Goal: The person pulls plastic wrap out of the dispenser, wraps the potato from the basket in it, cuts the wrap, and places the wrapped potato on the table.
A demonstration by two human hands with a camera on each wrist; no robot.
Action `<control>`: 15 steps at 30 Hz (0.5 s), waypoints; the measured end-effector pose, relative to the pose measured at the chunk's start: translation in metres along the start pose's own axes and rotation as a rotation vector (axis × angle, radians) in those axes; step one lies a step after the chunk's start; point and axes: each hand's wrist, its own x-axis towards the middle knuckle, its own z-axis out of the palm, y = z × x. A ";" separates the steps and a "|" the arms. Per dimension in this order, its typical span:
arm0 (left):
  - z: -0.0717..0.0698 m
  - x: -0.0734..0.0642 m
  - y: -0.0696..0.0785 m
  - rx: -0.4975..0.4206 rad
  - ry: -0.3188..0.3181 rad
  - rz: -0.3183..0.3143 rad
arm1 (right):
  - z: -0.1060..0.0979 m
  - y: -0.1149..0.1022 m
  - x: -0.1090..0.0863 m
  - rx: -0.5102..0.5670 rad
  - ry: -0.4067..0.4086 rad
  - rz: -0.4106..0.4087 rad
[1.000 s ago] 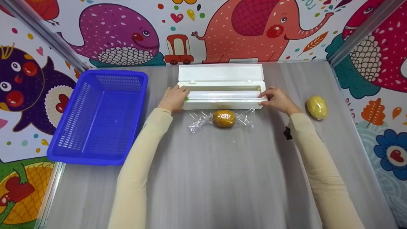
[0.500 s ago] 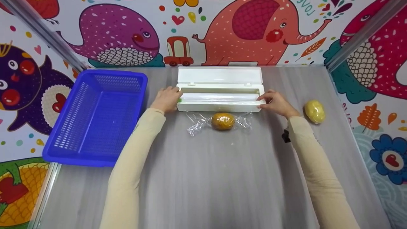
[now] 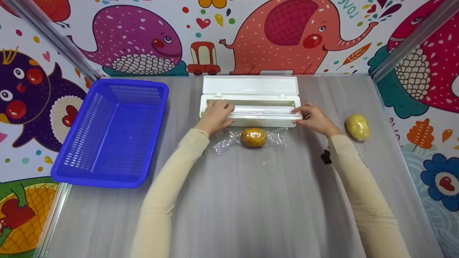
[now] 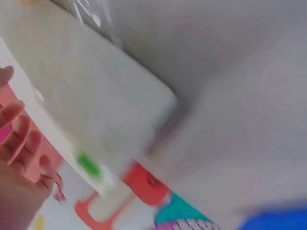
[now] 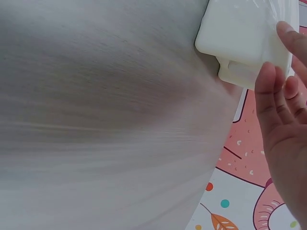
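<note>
A white cling film dispenser [image 3: 265, 122] lies at the back of the table with its lid [image 3: 250, 85] raised. Inside sits a cling film roll [image 3: 263, 109]. My left hand [image 3: 216, 116] is over the dispenser's left part, fingers loosely bent; the left wrist view shows a green piece [image 4: 88, 164] at that end. My right hand [image 3: 312, 118] grips the right end between thumb and fingers, near the corner seen in the right wrist view. Just in front lies an orange-brown oval item [image 3: 253, 137] in clear film, its film ends bunched at both sides.
A blue basket [image 3: 152, 143] stands at the left. To the right of my right hand lies a yellow oval item [image 3: 358, 127] with a shiny wrap. Printed wall panels [image 3: 247, 36] bound the grey table [image 3: 258, 208] at the back and sides.
My left hand has moved from the dispenser's left end to the right, over the left part of the roll. My right hand keeps its place at the right end.
</note>
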 end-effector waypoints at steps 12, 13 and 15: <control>0.014 0.015 0.019 -0.004 0.020 0.003 | -0.009 -0.012 -0.010 -0.044 -0.151 0.065; 0.014 0.015 0.019 -0.007 0.016 0.003 | -0.011 -0.014 -0.010 -0.055 -0.168 0.069; 0.014 0.017 0.019 -0.012 0.012 0.007 | -0.014 -0.017 -0.011 -0.075 -0.184 0.076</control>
